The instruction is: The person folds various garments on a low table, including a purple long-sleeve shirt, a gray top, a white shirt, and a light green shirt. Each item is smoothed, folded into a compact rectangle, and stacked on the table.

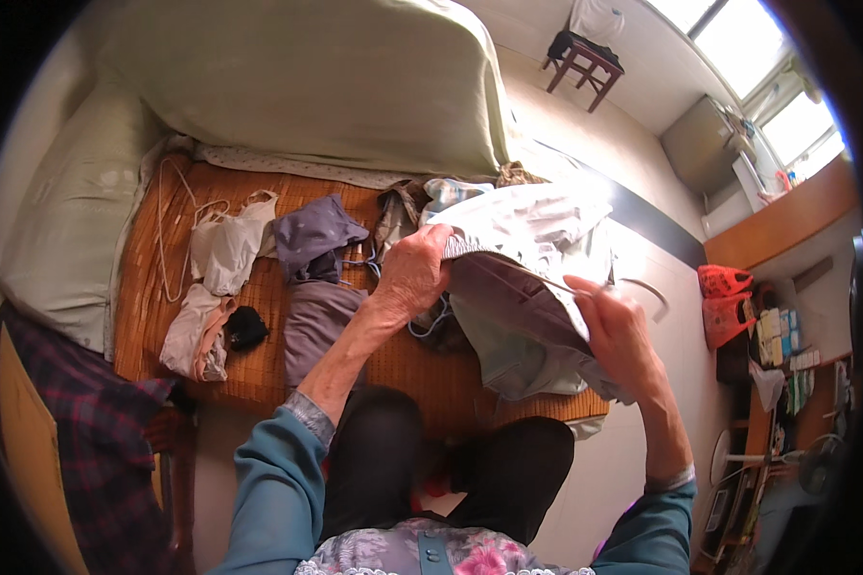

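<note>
My left hand (413,269) grips the gathered elastic edge of a pale garment (496,316), whose opening faces me. At the right side of that opening, my right hand (611,323) is closed on a thin clothes hanger (644,287) and seems to touch the fabric edge; the hanger's shaft runs across the opening and its hook sticks out to the right. Behind lies a white garment (532,215) in bright light. Left of my hands, folded purple-grey clothes (320,230), a white strappy top (230,244), a folded pale pink garment (198,334) and a small black cloth item (246,328) rest on the mat.
A woven bamboo mat (144,287) covers the low surface before my knees. Another hanger (162,251) lies at its left. A green fabric cover (316,86) rises behind. Plaid cloth (93,431) hangs at lower left. A wooden stool (586,68) and red plastic bags (726,316) stand farther off.
</note>
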`<state>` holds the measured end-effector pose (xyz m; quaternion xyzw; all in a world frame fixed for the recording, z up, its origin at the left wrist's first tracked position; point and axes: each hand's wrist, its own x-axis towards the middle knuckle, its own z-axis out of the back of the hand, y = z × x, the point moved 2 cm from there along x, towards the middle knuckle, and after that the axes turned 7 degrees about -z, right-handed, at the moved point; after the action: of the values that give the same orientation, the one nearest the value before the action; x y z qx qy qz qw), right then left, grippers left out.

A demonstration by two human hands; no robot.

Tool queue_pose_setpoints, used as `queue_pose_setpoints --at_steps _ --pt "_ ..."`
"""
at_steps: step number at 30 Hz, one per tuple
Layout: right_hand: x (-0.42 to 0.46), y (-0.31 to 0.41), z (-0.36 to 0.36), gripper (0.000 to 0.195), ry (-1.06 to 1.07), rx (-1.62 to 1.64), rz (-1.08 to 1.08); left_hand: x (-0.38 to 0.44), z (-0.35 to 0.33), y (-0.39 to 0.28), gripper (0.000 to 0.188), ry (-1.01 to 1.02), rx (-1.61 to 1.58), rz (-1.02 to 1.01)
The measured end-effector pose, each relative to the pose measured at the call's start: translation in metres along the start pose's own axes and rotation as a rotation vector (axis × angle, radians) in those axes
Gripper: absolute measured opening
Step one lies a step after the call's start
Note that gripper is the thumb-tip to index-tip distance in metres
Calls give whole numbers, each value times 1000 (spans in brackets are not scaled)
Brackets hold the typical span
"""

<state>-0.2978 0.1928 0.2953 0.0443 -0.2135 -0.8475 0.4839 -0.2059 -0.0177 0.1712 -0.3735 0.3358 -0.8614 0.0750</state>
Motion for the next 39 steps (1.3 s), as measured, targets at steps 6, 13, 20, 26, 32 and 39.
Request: queue_pose_setpoints --at_steps 6,13,20,26,32,39 --pt "42 -14 -64 15 -18 -29 95 3 -19 -27 34 43 -210 9" --pt "39 -38 -75 17 158 175 215 0 -18 -17 21 138 90 -197" --pt "27 -35 -117 10 317 -175 304 16 -52 -16 22 67 -396 163" --pt "29 -69 -103 19 64 -21 56 22 -60 -27 18 286 -342 61" --pt "27 -84 -107 18 72 95 74 11 -72 -37 31 401 -263 -54" --pt "-12 -105 -90 25 264 40 -18 6 -83 -26 26 272 -312 49"
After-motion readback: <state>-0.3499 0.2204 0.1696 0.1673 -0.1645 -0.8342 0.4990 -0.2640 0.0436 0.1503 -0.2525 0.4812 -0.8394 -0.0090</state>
